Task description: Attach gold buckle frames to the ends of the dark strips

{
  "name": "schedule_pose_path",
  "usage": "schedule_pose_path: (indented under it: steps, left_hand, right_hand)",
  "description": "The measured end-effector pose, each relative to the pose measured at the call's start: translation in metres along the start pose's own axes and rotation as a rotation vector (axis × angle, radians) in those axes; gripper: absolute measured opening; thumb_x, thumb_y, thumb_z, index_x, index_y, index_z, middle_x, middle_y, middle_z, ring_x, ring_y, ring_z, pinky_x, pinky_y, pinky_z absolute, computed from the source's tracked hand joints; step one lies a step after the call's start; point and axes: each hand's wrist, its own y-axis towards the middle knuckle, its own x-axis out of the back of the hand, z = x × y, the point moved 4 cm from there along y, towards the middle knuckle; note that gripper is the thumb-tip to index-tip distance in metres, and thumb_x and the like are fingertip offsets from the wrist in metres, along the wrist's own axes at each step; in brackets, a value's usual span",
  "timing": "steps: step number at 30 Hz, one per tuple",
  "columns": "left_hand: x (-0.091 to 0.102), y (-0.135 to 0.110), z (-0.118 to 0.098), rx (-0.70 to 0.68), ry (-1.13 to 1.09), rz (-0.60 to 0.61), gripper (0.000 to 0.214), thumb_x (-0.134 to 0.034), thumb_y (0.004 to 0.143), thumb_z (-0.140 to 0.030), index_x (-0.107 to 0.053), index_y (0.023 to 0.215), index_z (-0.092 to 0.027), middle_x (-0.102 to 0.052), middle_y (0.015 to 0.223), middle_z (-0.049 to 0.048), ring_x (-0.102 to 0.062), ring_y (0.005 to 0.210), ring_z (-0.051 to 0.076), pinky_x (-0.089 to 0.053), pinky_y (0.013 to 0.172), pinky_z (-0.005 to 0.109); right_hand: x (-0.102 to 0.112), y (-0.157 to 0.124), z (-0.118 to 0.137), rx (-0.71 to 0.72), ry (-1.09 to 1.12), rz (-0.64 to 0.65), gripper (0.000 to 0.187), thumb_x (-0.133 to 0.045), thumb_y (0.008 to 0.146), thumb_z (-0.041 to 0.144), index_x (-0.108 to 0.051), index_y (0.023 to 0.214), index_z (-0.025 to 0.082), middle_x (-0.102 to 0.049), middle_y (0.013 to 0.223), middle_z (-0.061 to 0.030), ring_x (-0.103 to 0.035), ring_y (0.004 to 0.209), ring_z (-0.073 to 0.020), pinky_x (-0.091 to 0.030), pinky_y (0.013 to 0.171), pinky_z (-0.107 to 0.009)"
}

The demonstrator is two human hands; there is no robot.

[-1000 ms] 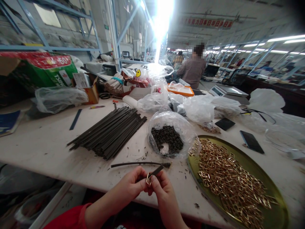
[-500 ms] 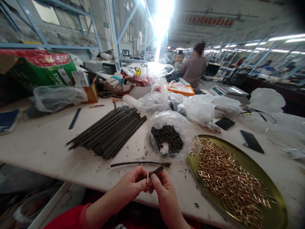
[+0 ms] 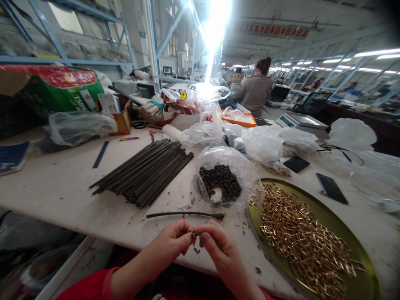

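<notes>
My left hand (image 3: 175, 238) is closed, thumb and forefinger pinching a small gold-coloured metal buckle (image 3: 194, 236) near the table's front edge. My right hand (image 3: 218, 241) meets it from the other side, its thumb and fingers pressed together at the same buckle. Most of the buckle is covered by fingertips, and any strap at it is hidden. Just beyond the hands lies a long thin dark stick (image 3: 184, 214) with a thicker end. Farther off are a pile of black strips (image 3: 145, 173) and a clear plastic bag (image 3: 250, 183) holding small black loops (image 3: 223, 179).
To the right, an olive-gold round tray (image 3: 364, 258) carries many gold buckles (image 3: 300, 233). A phone (image 3: 331, 188), a black flat square (image 3: 296, 163) and a scale (image 3: 301, 121) stand beyond it. Plastic bags (image 3: 262, 143) and cartons line the back. A person (image 3: 254, 95) is farther away.
The black strap that showed between my right fingers is out of sight. My right hand has turned inward, fingertips now over the buckle. The view has shifted slightly.
</notes>
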Motion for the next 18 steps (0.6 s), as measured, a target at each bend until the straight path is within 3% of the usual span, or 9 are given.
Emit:
schedule_pose_path:
  steps: [5,10,18]
  left_hand:
    - [-0.002,-0.002,0.000,-0.017,0.050,0.004,0.027,-0.053,0.069,-0.043,-0.049,0.071,-0.016,-0.042,0.059,-0.0065,-0.034,0.055,0.011,-0.027,0.052,0.023]
    - [-0.006,-0.002,0.000,-0.002,0.052,-0.020,0.028,-0.053,0.069,-0.043,-0.048,0.068,-0.016,-0.040,0.059,-0.0061,-0.034,0.057,0.011,-0.028,0.054,0.023]
    - [-0.007,0.002,0.006,0.029,0.069,0.001,0.024,-0.052,0.068,-0.039,-0.048,0.070,-0.016,-0.040,0.059,-0.0067,-0.033,0.055,0.010,-0.027,0.053,0.022]
  right_hand:
    - [-0.001,0.002,-0.001,0.037,-0.035,0.143,0.012,-0.050,0.087,0.030,-0.059,0.087,0.023,-0.057,0.078,0.0007,-0.052,0.076,-0.0123,-0.040,0.069,-0.022]
    - [0.000,0.001,0.001,0.068,-0.227,0.261,0.005,-0.050,0.085,0.022,-0.054,0.083,0.021,-0.054,0.079,0.0004,-0.049,0.072,-0.0117,-0.037,0.063,-0.021]
    - [0.004,-0.001,-0.013,-0.129,-0.248,0.232,0.010,-0.045,0.086,0.021,-0.049,0.077,0.019,-0.055,0.071,0.0012,-0.049,0.065,-0.0114,-0.038,0.058,-0.021]
